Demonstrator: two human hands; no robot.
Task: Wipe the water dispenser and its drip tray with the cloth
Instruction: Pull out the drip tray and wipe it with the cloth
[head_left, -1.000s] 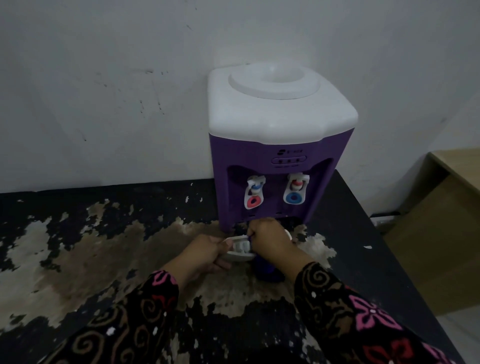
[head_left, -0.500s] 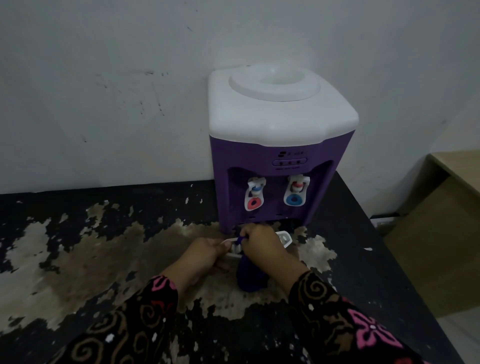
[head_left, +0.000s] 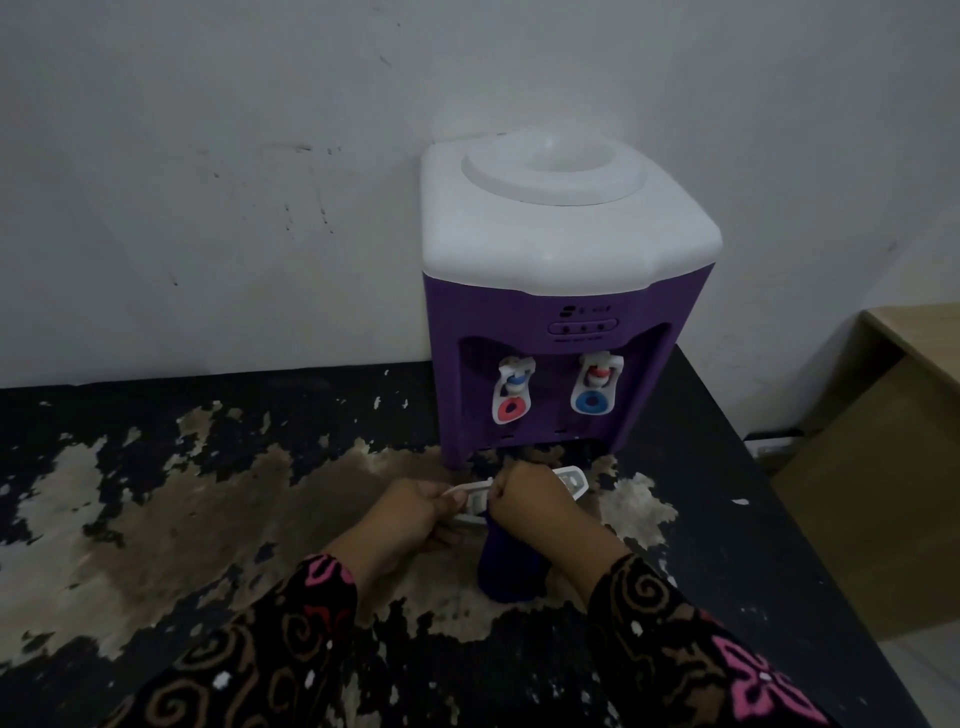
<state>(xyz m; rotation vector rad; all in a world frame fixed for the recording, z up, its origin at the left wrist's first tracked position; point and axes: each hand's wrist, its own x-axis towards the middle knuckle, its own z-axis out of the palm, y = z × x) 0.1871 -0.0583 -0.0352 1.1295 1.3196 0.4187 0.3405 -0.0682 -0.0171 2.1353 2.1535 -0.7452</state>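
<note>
Nearest me, my patterned sleeves (head_left: 270, 654) run forward to the work. My left grip (head_left: 410, 514) is curled round the left end of the drip tray (head_left: 571, 478), thumb on top. It holds the tray out in front of the dispenser (head_left: 545, 332), not seated under the taps (head_left: 511, 397). My right grip (head_left: 535, 506) is a tight fist bunched on the cloth (head_left: 511, 569) and presses it onto the tray's middle, while the loose blue tail hangs down toward the tabletop (head_left: 156, 519). A second ago that fist covered the tray's right end. It has since slid left toward my other grip, so the white right end now shows bare and more cloth trails below. I take that as one wiping stroke along the tray, so the tray part of the job is under way. I cannot tell whether the dispenser body has been wiped. The tabletop is black, its coating peeled into wide pale and brown patches, thickest around the tray. Behind it the purple, white-topped dispenser stands against a scuffed white wall (head_left: 260, 182). Past the tabletop's right edge is a light wooden desk (head_left: 904, 415).
</note>
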